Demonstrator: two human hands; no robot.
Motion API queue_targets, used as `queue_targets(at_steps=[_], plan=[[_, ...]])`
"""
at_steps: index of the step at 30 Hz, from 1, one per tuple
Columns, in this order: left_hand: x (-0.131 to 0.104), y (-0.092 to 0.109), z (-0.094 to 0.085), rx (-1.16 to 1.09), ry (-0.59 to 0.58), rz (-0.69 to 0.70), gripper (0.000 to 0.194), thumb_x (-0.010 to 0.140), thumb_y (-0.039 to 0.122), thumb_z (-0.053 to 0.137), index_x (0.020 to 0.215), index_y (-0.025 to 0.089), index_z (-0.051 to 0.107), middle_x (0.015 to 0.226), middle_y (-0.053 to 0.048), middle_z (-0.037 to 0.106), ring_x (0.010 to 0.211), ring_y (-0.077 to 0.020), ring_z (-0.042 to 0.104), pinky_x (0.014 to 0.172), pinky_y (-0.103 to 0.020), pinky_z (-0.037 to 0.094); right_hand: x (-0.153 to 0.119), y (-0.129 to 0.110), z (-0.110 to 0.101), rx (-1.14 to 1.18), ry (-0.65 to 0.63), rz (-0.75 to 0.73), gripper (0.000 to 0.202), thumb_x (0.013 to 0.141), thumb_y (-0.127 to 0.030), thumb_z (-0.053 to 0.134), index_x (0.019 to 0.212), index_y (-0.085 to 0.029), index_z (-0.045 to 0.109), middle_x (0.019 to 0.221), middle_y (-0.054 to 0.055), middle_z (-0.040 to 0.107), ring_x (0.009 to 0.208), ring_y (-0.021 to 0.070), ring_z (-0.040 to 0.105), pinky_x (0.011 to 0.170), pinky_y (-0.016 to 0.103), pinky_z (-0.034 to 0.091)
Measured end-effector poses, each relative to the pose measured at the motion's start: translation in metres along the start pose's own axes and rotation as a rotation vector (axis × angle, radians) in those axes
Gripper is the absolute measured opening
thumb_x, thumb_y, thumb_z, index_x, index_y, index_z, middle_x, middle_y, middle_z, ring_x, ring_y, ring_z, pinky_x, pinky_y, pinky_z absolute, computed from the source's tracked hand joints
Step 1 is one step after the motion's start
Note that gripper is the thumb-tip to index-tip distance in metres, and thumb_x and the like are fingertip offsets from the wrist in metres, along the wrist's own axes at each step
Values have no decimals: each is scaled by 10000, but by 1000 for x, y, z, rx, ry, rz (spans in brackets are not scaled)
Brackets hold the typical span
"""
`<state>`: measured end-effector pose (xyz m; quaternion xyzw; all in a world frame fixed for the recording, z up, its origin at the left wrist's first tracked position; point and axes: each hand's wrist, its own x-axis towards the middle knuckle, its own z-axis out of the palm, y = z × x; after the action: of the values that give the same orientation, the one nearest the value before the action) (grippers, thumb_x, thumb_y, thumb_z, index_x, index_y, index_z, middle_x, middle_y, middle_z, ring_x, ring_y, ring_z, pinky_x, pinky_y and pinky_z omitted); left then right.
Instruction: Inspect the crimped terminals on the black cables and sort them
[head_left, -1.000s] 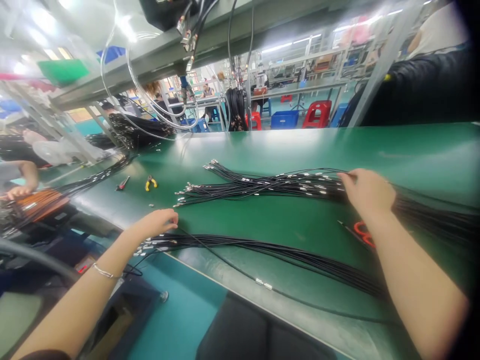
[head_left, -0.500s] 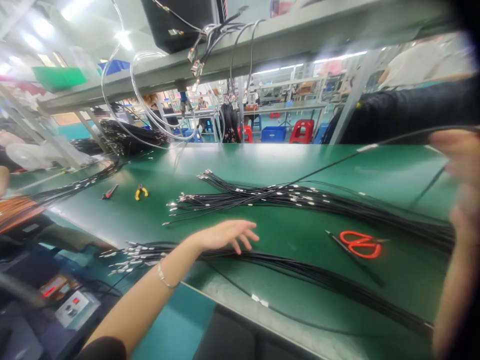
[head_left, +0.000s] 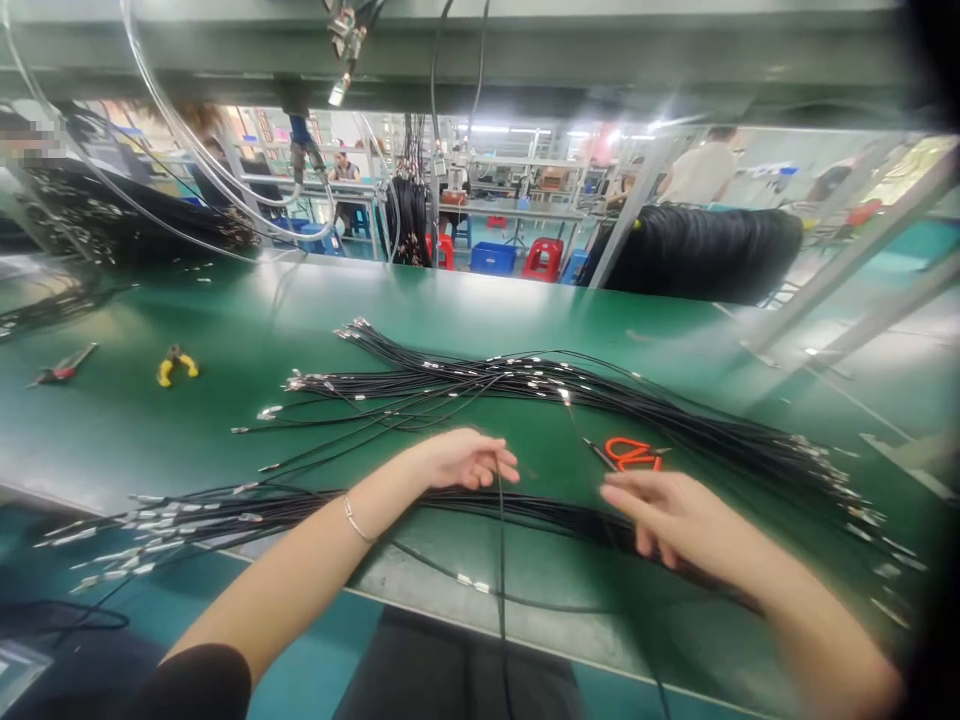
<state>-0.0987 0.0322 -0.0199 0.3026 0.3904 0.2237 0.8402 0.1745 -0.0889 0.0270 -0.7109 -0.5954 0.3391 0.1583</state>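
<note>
My left hand [head_left: 469, 462] is closed, fingers curled and pinching a thin black cable [head_left: 502, 570] that hangs past the table's front edge. My right hand [head_left: 664, 512], slightly blurred, has thumb and fingers closed on what looks like the same cable, whose blurred length drops below. A white piece [head_left: 565, 397] shows on a thin line above it. Beneath both hands runs the nearer bundle of black cables [head_left: 330, 505], with metal ends and white labels at left. Behind lies a second cable bundle [head_left: 480, 378]. Orange-handled scissors [head_left: 628, 452] lie just beyond my right hand, partly hidden.
Yellow-handled pliers [head_left: 177, 368] and a red-handled tool [head_left: 66, 366] lie on the green table [head_left: 255, 330] at left. A shelf beam [head_left: 600, 60] crosses overhead, with clear tubes [head_left: 150, 90] dangling. More cables [head_left: 705, 250] hang behind the table. People sit farther back.
My right hand has come from the far right to near the scissors, lowering the raised cable. My left hand has curled round a cable. The view has turned right and downward.
</note>
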Motion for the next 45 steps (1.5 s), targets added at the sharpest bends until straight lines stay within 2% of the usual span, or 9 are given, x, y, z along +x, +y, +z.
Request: queue_targets(at_steps=[3, 7, 10, 15, 17, 25, 29, 35, 45], plan=[[4, -2, -7, -18, 63, 30, 216, 926, 294, 565, 922, 78, 562, 883, -196, 687, 456, -104, 536, 348, -176, 342, 35, -12, 17, 114, -87, -5, 501, 820, -483, 643, 1119, -83, 606, 600, 46, 649, 373, 96, 494, 358, 216, 382], [13, 4, -18, -104, 282, 274, 289, 1012, 395, 362, 927, 142, 474, 786, -63, 639, 389, -6, 364, 350, -102, 234, 82, -27, 33, 261, -164, -110, 386, 748, -479, 716, 797, -108, 622, 710, 85, 674, 445, 83, 530, 381, 196, 401], [9, 2, -15, -76, 251, 276, 293, 1031, 322, 293, 952, 139, 508, 713, -33, 609, 371, -9, 314, 342, -103, 188, 92, -32, 43, 412, -192, -211, 469, 800, -569, 637, 995, -143, 613, 724, 35, 641, 457, 67, 492, 382, 183, 367], [-9, -14, 5, 191, -218, -91, 192, 861, 195, 637, 977, 43, 640, 746, -151, 688, 339, -57, 381, 289, -168, 193, 87, -27, 56, 598, -147, -244, 507, 827, -617, 582, 1100, -191, 548, 673, -45, 522, 388, 34, 348, 356, 191, 261], [-11, -18, 8, 328, -339, -77, 289, 823, 271, 700, 1009, 61, 630, 768, -148, 698, 329, -52, 373, 283, -168, 184, 84, -25, 57, 641, -189, -242, 478, 815, -574, 631, 1073, -174, 598, 729, -21, 550, 427, 37, 388, 390, 203, 308], [7, 1, -18, 400, 69, 375, 391, 964, 443, 461, 1168, 110, 488, 665, -45, 661, 295, -31, 352, 284, -143, 188, 73, -34, 55, 596, -260, -244, 371, 767, -494, 729, 882, -145, 677, 799, 81, 714, 633, 110, 559, 538, 229, 382], [1, 6, -22, 506, -31, 379, 365, 741, 276, 784, 1007, 70, 641, 734, -71, 675, 467, -73, 555, 376, -147, 415, 68, -40, 65, 661, -275, -205, 388, 704, -510, 772, 753, -150, 635, 729, 67, 708, 569, 97, 540, 523, 228, 384], [-10, 0, -11, 522, -253, 445, 486, 716, 280, 806, 1141, 102, 654, 809, -74, 683, 629, -138, 661, 547, -238, 561, 59, -47, 77, 781, -337, -199, 425, 625, -477, 836, 679, -160, 558, 675, 58, 703, 529, 95, 559, 515, 221, 421], [-13, 0, -3, 559, -141, 553, 395, 722, 318, 798, 1024, 90, 686, 688, -7, 613, 474, -71, 559, 439, -189, 515, 57, -48, 88, 793, -403, -226, 389, 669, -464, 810, 697, -153, 577, 692, 69, 716, 541, 102, 589, 528, 227, 456]])
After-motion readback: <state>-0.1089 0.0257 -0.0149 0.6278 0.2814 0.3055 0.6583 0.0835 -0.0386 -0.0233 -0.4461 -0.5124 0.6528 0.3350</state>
